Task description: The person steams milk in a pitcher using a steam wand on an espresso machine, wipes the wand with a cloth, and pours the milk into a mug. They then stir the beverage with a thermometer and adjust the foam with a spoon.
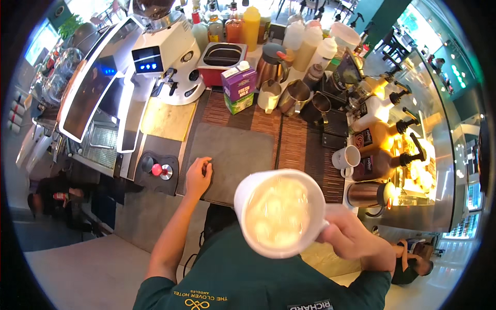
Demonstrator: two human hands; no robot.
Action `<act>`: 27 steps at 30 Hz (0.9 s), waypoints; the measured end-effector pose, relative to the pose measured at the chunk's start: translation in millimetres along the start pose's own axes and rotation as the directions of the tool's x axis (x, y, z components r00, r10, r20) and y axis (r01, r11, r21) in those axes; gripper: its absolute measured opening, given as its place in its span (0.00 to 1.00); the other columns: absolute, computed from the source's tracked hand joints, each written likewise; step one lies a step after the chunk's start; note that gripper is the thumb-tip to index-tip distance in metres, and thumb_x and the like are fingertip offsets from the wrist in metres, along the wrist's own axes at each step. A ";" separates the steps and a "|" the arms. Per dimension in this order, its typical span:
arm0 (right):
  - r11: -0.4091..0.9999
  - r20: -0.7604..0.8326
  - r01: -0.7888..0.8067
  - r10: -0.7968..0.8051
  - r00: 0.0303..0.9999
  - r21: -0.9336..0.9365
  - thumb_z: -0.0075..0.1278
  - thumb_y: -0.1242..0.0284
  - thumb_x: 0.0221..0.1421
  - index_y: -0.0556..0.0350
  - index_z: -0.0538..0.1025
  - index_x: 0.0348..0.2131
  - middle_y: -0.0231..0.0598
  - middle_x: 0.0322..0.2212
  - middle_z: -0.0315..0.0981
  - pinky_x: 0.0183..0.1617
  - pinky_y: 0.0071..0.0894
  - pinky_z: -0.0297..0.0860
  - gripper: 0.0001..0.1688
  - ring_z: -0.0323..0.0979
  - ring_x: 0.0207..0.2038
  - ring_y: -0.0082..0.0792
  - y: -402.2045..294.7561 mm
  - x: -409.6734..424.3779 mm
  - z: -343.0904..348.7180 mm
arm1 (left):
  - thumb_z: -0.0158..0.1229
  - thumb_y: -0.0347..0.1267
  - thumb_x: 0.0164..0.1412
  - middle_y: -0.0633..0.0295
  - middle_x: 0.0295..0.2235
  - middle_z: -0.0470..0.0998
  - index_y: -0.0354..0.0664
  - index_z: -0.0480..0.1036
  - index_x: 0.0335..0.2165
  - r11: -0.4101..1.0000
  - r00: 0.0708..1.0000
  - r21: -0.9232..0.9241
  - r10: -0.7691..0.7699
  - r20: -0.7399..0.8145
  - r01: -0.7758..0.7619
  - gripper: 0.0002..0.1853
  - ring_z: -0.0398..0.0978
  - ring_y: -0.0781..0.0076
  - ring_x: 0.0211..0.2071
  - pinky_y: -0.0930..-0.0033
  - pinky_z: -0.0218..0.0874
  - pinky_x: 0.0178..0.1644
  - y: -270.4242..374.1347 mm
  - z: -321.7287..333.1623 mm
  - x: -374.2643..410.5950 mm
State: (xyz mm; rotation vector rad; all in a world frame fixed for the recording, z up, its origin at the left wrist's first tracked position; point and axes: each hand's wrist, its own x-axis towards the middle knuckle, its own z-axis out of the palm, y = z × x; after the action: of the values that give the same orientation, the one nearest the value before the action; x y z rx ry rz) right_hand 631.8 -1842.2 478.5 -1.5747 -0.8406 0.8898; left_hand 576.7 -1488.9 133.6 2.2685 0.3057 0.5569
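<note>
My right hand [345, 234] grips the handle of a white mug [240, 205], raised close to the camera above my chest. Pale, creamy liquid [277, 213] with lighter round patches on its surface fills much of the mug. At the counter's near edge, my left hand [199, 176] rests by the left side of a dark grey mat [236, 151], fingers loosely bent, thumb a little apart, nothing visible in it. Left of that hand, a coffee tamper [166, 172] and a pink-topped tool [156, 169] sit on a black tamping mat [168, 186].
Behind the mat stand milk cartons [238, 83], a white pitcher [269, 95], metal pitchers [294, 97], and a knock box [209, 77]. A coffee grinder [174, 58] and espresso machine [97, 89] are left. Rightward are a second mug [346, 158], pump bottles [374, 166] and a thermal jug [364, 193].
</note>
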 end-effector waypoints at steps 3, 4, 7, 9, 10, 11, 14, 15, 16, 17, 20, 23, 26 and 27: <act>0.990 0.124 0.127 -0.119 0.985 -0.058 0.48 0.53 0.68 0.59 0.74 0.37 0.46 0.29 0.64 0.34 0.37 0.65 0.25 0.66 0.30 0.44 -6.3 3.0 -1.5 | 0.61 0.27 0.61 0.58 0.28 0.73 0.43 0.76 0.41 1.000 1.000 0.025 0.015 0.026 -0.016 0.08 0.74 0.59 0.28 0.60 0.66 0.34 4.8 0.1 6.9; 0.989 0.164 0.132 -0.121 0.979 -0.063 0.48 0.52 0.68 0.60 0.75 0.38 0.48 0.31 0.66 0.36 0.38 0.66 0.26 0.68 0.32 0.46 -7.5 2.3 -2.6 | 0.61 0.27 0.60 0.58 0.28 0.73 0.43 0.76 0.40 0.999 0.999 0.040 0.021 0.029 -0.022 0.08 0.74 0.59 0.28 0.59 0.66 0.34 7.1 0.5 8.4; 0.994 0.220 0.105 -0.101 0.970 -0.004 0.49 0.47 0.65 0.63 0.78 0.40 0.58 0.39 0.73 0.45 0.42 0.71 0.33 0.74 0.40 0.53 -18.7 3.7 -2.3 | 0.61 0.28 0.60 0.59 0.28 0.73 0.45 0.76 0.40 0.997 0.999 0.075 0.008 0.033 -0.011 0.09 0.75 0.59 0.29 0.58 0.66 0.35 5.6 -1.6 7.5; 0.995 0.215 0.096 -0.090 0.972 -0.018 0.50 0.46 0.64 0.63 0.78 0.42 0.57 0.39 0.74 0.45 0.42 0.71 0.34 0.74 0.39 0.52 -35.8 8.6 0.7 | 0.61 0.28 0.59 0.59 0.28 0.74 0.45 0.76 0.40 0.998 0.999 0.066 0.003 0.032 -0.005 0.09 0.75 0.58 0.29 0.58 0.66 0.35 6.9 -1.7 6.6; 0.991 0.235 0.091 -0.067 0.970 -0.094 0.50 0.47 0.65 0.62 0.78 0.44 0.54 0.36 0.73 0.43 0.41 0.69 0.33 0.72 0.37 0.49 -47.5 11.1 -1.2 | 0.61 0.28 0.59 0.59 0.29 0.74 0.45 0.76 0.39 0.997 0.999 0.083 -0.006 0.043 0.002 0.08 0.76 0.57 0.30 0.57 0.66 0.36 8.3 -1.3 7.3; 0.982 0.254 0.087 -0.041 0.966 -0.171 0.50 0.48 0.65 0.61 0.78 0.45 0.51 0.34 0.72 0.41 0.40 0.67 0.32 0.71 0.34 0.45 -54.0 13.7 -2.1 | 0.61 0.28 0.60 0.59 0.29 0.74 0.45 0.76 0.38 0.996 0.999 0.085 0.005 0.040 -0.009 0.07 0.76 0.57 0.30 0.57 0.66 0.36 9.3 -0.8 8.7; 0.968 0.216 0.177 -0.137 0.967 -0.176 0.49 0.42 0.63 0.67 0.77 0.45 0.54 0.31 0.69 0.30 0.42 0.65 0.41 0.68 0.29 0.49 -51.7 15.7 0.4 | 0.61 0.28 0.60 0.59 0.30 0.74 0.45 0.77 0.37 0.996 0.999 0.089 0.025 0.037 -0.028 0.05 0.75 0.56 0.30 0.57 0.66 0.36 9.7 -0.5 8.3; 0.965 0.216 0.184 -0.143 0.966 -0.186 0.49 0.42 0.62 0.67 0.77 0.44 0.54 0.31 0.69 0.31 0.42 0.65 0.40 0.69 0.29 0.49 -53.2 16.6 -0.2 | 0.60 0.28 0.60 0.59 0.30 0.74 0.45 0.77 0.36 0.996 0.999 0.088 0.023 0.036 -0.026 0.05 0.75 0.56 0.29 0.57 0.66 0.36 9.3 -1.4 7.5; 0.961 0.231 0.192 -0.144 0.962 -0.200 0.49 0.42 0.62 0.66 0.77 0.42 0.54 0.31 0.69 0.31 0.42 0.65 0.39 0.68 0.29 0.49 -55.0 17.6 -1.7 | 0.60 0.29 0.60 0.59 0.30 0.74 0.45 0.77 0.36 0.996 0.999 0.086 0.022 0.037 -0.025 0.04 0.75 0.55 0.29 0.57 0.66 0.36 8.7 -2.0 7.9; 0.956 0.245 0.199 -0.145 0.959 -0.215 0.49 0.42 0.62 0.66 0.77 0.41 0.54 0.31 0.69 0.31 0.42 0.65 0.39 0.68 0.29 0.49 -57.3 18.8 -4.0 | 0.60 0.29 0.60 0.59 0.30 0.74 0.45 0.77 0.36 0.996 0.999 0.081 0.028 0.035 -0.031 0.04 0.75 0.55 0.29 0.56 0.66 0.35 8.2 -2.1 9.4; 0.946 0.238 0.229 -0.174 0.956 -0.231 0.49 0.42 0.62 0.64 0.77 0.37 0.54 0.31 0.68 0.30 0.42 0.64 0.37 0.67 0.28 0.48 -59.3 20.8 -4.3 | 0.60 0.29 0.60 0.59 0.30 0.74 0.44 0.77 0.35 0.997 0.999 0.073 0.036 0.036 -0.039 0.04 0.75 0.55 0.29 0.56 0.66 0.35 9.3 -1.0 10.7; 0.938 0.249 0.265 -0.207 0.946 -0.225 0.49 0.42 0.62 0.63 0.77 0.36 0.54 0.30 0.68 0.29 0.42 0.63 0.37 0.66 0.28 0.47 -55.8 25.6 -7.8 | 0.60 0.28 0.60 0.59 0.30 0.74 0.44 0.77 0.35 0.995 0.999 0.096 0.018 0.028 -0.020 0.03 0.75 0.56 0.29 0.57 0.67 0.35 6.4 -3.6 6.7; 0.943 0.210 0.256 -0.212 0.954 -0.214 0.48 0.42 0.63 0.63 0.76 0.35 0.52 0.29 0.67 0.28 0.41 0.61 0.37 0.65 0.27 0.46 -55.6 25.0 -5.9 | 0.61 0.28 0.59 0.59 0.30 0.74 0.44 0.77 0.34 0.996 0.999 0.087 0.029 0.027 -0.032 0.03 0.75 0.56 0.29 0.57 0.67 0.35 7.5 -1.4 8.7; 0.947 0.187 0.246 -0.208 0.960 -0.206 0.48 0.42 0.63 0.63 0.76 0.35 0.52 0.29 0.67 0.28 0.41 0.61 0.37 0.65 0.26 0.45 -56.1 23.5 -4.4 | 0.61 0.28 0.59 0.59 0.30 0.74 0.44 0.78 0.34 0.995 0.999 0.089 0.041 0.030 -0.043 0.03 0.75 0.56 0.29 0.57 0.67 0.35 9.6 -1.4 9.6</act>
State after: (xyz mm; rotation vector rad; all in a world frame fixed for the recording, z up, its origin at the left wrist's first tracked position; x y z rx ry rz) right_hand 643.1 -1814.6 531.7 -1.5737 -1.2530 0.7820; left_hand 585.0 -1490.9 144.4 2.3717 0.2747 0.5426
